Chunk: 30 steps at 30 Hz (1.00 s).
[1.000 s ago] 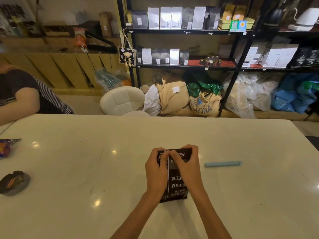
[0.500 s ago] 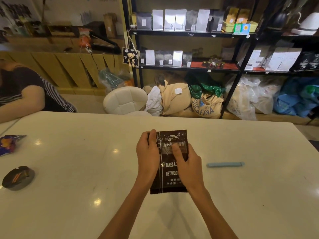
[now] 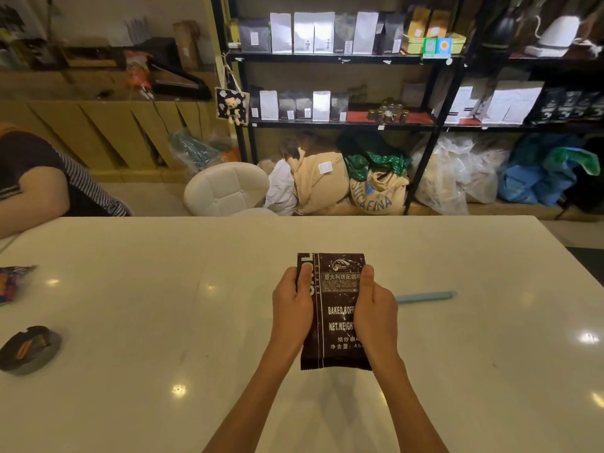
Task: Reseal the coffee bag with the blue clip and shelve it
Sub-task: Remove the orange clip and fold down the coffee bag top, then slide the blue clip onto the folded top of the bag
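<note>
A dark brown coffee bag (image 3: 338, 318) with white lettering stands upright in the middle of the white table (image 3: 163, 322). My left hand (image 3: 292, 307) grips its left edge, thumb on the front near the top. My right hand (image 3: 376, 310) holds the right edge, thumb up along the side. The bag's top is unfolded and flat. The blue clip (image 3: 425, 297), a long thin bar, lies flat on the table just right of my right hand, apart from the bag.
A black shelf unit (image 3: 336, 58) with rows of coffee bags stands beyond the table, sacks on the floor below it. A white stool (image 3: 225, 189) is at the far edge. A person's arm (image 3: 36, 191) rests at the left. An ashtray (image 3: 29, 349) and a wrapper (image 3: 13, 281) lie left.
The folded-down bag top has been opened out to full height. Both hands slid from the top down to the bag's sides. The blue clip has not moved.
</note>
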Tool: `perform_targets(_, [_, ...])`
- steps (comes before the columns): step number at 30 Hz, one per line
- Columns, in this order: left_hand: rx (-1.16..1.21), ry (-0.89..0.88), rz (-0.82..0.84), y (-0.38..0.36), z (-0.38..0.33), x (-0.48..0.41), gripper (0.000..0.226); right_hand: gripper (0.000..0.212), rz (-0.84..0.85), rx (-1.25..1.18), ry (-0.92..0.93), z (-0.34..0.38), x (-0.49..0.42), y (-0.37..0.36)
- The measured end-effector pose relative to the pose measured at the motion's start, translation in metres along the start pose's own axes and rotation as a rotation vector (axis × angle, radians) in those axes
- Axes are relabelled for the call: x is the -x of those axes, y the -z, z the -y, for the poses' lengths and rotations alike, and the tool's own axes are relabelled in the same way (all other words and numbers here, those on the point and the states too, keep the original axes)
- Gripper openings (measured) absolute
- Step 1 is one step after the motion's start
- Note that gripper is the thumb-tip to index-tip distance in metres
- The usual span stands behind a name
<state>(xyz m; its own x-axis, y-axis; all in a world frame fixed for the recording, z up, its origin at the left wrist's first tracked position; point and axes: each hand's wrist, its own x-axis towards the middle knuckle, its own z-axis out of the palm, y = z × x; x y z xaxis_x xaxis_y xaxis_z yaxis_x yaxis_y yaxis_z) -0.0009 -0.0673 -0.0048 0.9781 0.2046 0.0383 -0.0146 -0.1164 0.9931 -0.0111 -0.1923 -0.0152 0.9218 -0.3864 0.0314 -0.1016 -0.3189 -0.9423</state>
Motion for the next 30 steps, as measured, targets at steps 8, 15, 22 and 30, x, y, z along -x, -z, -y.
perform_targets(8, [-0.024,0.055,0.105,0.009,0.029,-0.013,0.003,0.073,0.276,0.034,-0.132,-0.016,-0.018,0.020])
perform_targets(15, [-0.061,0.056,0.055,0.007,0.058,-0.016,0.013,0.053,0.243,0.760,0.178,-0.114,-0.103,0.107])
perform_targets(22, [-0.156,-0.104,0.183,-0.009,0.064,-0.015,0.025,0.022,0.215,0.696,0.331,-0.124,-0.107,0.105])
perform_targets(30, [-0.064,-0.046,0.403,-0.012,0.044,-0.014,0.030,0.028,0.577,0.240,0.300,-0.045,-0.065,0.079])
